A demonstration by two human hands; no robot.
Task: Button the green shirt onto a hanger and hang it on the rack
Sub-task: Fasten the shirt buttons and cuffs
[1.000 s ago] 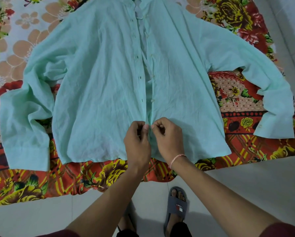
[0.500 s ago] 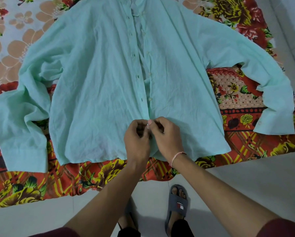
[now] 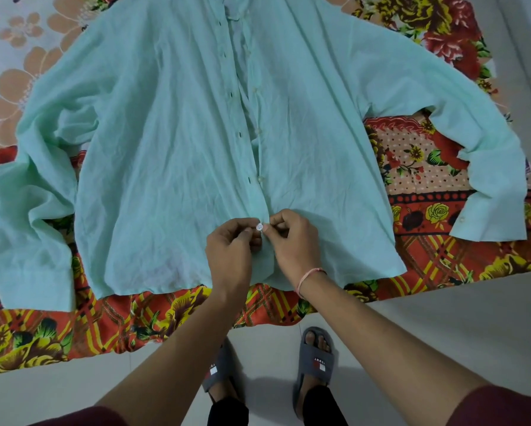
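View from the person's head, looking down. Nearest the camera, two feet in grey slides (image 3: 316, 361) stand on a pale floor (image 3: 442, 333), and both forearms reach forward from dark red sleeves.

The left hand (image 3: 230, 250) and the right hand (image 3: 292, 241) meet near the bottom of the green shirt (image 3: 172, 149). Both have curled fingers, and each pinches the cloth of the shirt's front edge between thumb and fingertips. A thin pink thread (image 3: 310, 275) circles the right wrist.

A small white button (image 3: 259, 226) now shows between the two thumbs. A moment ago the fingertips covered it. It seems to have come through its hole, so the lowest button is probably fastened or nearly so.

The shirt lies flat, front up, on a red and yellow floral bedspread (image 3: 427, 250). It spreads away from the hands, with its hem just below them and its sleeves out to either side. Above the hands the two front edges lie slightly apart, with a row of buttonholes on one side and buttons on the other, still undone. No hanger or rack is visible, and it is unclear whether a hanger sits inside the shirt. Most of the task remains.
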